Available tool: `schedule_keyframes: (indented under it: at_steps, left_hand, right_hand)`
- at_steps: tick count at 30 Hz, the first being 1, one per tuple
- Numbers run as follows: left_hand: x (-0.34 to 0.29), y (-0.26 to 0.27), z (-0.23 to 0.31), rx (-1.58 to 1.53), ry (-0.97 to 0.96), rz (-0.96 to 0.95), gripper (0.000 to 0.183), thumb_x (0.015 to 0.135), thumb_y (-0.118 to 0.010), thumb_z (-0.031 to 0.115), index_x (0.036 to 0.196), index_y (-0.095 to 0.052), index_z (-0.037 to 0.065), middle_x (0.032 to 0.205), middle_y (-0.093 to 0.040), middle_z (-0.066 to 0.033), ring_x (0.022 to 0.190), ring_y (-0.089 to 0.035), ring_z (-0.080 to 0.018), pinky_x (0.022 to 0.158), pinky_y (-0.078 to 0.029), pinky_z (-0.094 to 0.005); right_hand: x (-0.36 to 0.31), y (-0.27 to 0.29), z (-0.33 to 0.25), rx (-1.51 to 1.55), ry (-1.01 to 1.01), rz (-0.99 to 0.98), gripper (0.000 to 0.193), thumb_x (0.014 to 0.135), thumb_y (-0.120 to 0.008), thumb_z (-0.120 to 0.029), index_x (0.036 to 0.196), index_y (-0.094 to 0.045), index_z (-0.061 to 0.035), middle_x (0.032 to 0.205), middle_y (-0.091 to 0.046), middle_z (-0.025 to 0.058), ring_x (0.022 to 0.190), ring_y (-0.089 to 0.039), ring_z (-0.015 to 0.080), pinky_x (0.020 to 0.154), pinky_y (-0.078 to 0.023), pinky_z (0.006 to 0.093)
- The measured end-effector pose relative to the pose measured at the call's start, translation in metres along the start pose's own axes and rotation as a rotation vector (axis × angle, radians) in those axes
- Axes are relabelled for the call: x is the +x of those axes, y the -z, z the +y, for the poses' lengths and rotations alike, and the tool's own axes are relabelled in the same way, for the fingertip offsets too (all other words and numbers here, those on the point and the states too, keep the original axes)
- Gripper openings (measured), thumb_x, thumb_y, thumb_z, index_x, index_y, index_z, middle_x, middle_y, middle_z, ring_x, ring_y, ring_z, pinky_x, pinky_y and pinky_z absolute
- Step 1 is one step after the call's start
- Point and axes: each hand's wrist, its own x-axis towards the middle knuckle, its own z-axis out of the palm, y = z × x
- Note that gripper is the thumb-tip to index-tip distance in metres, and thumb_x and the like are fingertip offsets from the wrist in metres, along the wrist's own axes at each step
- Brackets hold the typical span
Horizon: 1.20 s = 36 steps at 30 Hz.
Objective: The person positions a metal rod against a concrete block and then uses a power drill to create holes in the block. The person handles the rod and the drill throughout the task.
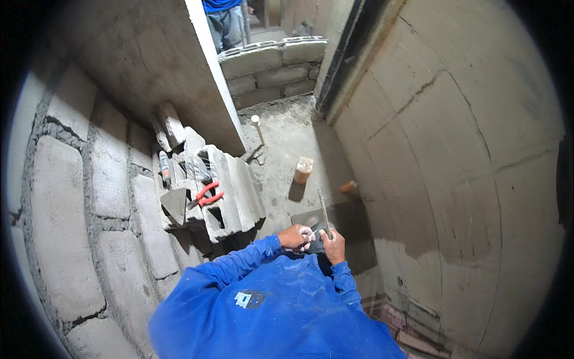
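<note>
Right in front of the body, at the lower middle of the view, the two hands work close together, just apart from each other. The right hand is closed around the lower part of a ribbed metal rod, which rises out of the grip and leans slightly left, its free end pointing away from the body. So the rod lies inside the right hand and just to the right of the left hand. That left hand has its fingers curled inward; a thin pale strip shows near its fingertips, too small to tell whether they pinch it.

Beyond the rod, two orange pipe stubs stand apart on the floor, the nearer to the middle capped in a paler tone. Well to the left of the hands, red-handled pliers and a trowel lie on stacked hollow concrete blocks. At the top, another person is partly visible behind a low block wall.
</note>
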Motion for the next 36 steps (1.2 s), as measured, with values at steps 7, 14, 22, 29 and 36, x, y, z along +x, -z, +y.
schedule_keyframes:
  at_steps: [7, 14, 22, 29, 36]
  left_hand:
    - [0.076, 0.079, 0.081, -0.037, -0.118, 0.28, 0.017, 0.092, -0.054, 0.016, 0.099, -0.061, 0.002, 0.072, -0.06, -0.0028, 0.061, -0.055, -0.0098, 0.053, -0.044, -0.0255]
    - [0.15, 0.158, 0.217, -0.129, -0.184, 0.553, 0.018, 0.092, -0.055, 0.019, 0.095, -0.064, 0.004, 0.071, -0.06, -0.0011, 0.059, -0.054, -0.0092, 0.053, -0.044, -0.0254]
    - [0.193, 0.199, 0.287, -0.434, -0.221, 0.841, 0.017, 0.093, -0.05, 0.011, 0.096, -0.063, 0.0, 0.069, -0.06, -0.0048, 0.056, -0.056, -0.012, 0.048, -0.044, -0.0258]
    - [0.213, 0.309, 0.297, -0.548, -0.177, 0.782, 0.017, 0.093, -0.052, 0.01, 0.102, -0.064, 0.001, 0.074, -0.063, -0.0062, 0.057, -0.059, -0.0132, 0.048, -0.046, -0.0256]
    - [0.233, 0.464, 0.303, -0.738, -0.275, 1.103, 0.02, 0.091, -0.051, 0.009, 0.1, -0.067, 0.001, 0.07, -0.063, -0.0074, 0.052, -0.059, -0.0148, 0.045, -0.045, -0.0281]
  right_hand:
    - [0.188, -0.005, -0.01, 0.153, 0.042, -0.265, 0.021, 0.087, -0.063, -0.019, 0.079, -0.061, 0.001, 0.065, -0.058, 0.0082, 0.062, -0.05, 0.0117, 0.061, -0.044, 0.0305]
    - [0.4, 0.038, -0.07, -0.01, 0.242, -0.495, 0.02, 0.085, -0.066, -0.023, 0.085, -0.065, -0.0027, 0.069, -0.062, 0.0155, 0.06, -0.059, 0.0277, 0.059, -0.046, 0.0357]
    - [0.527, 0.011, -0.12, -0.166, 0.626, -0.467, 0.025, 0.082, -0.07, -0.024, 0.078, -0.059, -0.0018, 0.066, -0.057, 0.0196, 0.061, -0.053, 0.0399, 0.055, -0.042, 0.042]
    - [0.61, -0.057, -0.138, -0.079, 0.449, -0.526, 0.021, 0.082, -0.07, -0.021, 0.082, -0.061, -0.0019, 0.062, -0.056, 0.0167, 0.053, -0.049, 0.0314, 0.054, -0.043, 0.0383]
    - [0.714, -0.099, -0.203, 0.129, -0.065, -0.682, 0.022, 0.086, -0.066, -0.013, 0.103, -0.061, -0.0008, 0.072, -0.055, -0.0019, 0.058, -0.044, 0.0035, 0.049, -0.037, 0.0216]
